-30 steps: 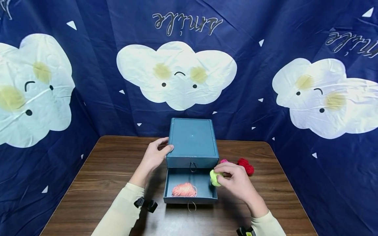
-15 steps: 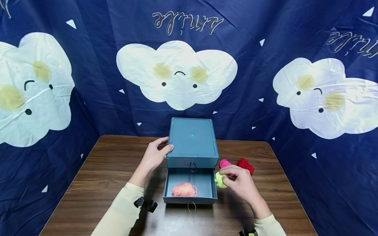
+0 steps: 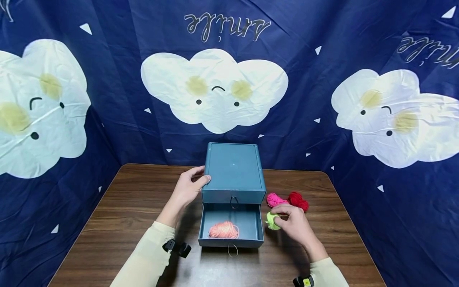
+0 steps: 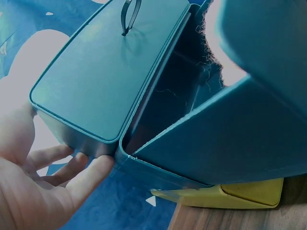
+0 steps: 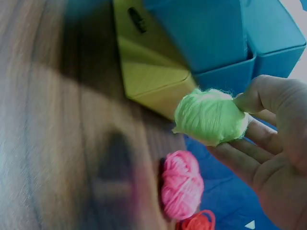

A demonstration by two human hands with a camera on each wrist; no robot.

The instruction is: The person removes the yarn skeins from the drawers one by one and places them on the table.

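A blue drawer box [image 3: 234, 167] stands on the table with a drawer [image 3: 251, 227] pulled out at its front. A peach yarn ball [image 3: 224, 230] lies inside that drawer. My left hand [image 3: 188, 187] presses against the box's left side; in the left wrist view its fingers [image 4: 91, 177] lie along the wall. My right hand [image 3: 295, 225] pinches a yellow-green yarn ball [image 5: 211, 117] between thumb and fingers, just outside the drawer's right wall. Behind this hand lie a pink yarn ball [image 3: 276, 200] and a red yarn ball [image 3: 298, 201].
Below the blue drawers, both wrist views show a yellow drawer [image 5: 153, 72]. A string loop [image 3: 233, 251] hangs from the front of the pulled-out drawer, and another loop [image 3: 234, 202] from the one above. Dark blue cloth [image 3: 305, 131] surrounds the wooden table [image 3: 143, 199].
My right hand has moved right with the yellow-green yarn ball, from over the drawer's right wall to beside it. The pink yarn ball shows more fully. My left hand has stayed put.
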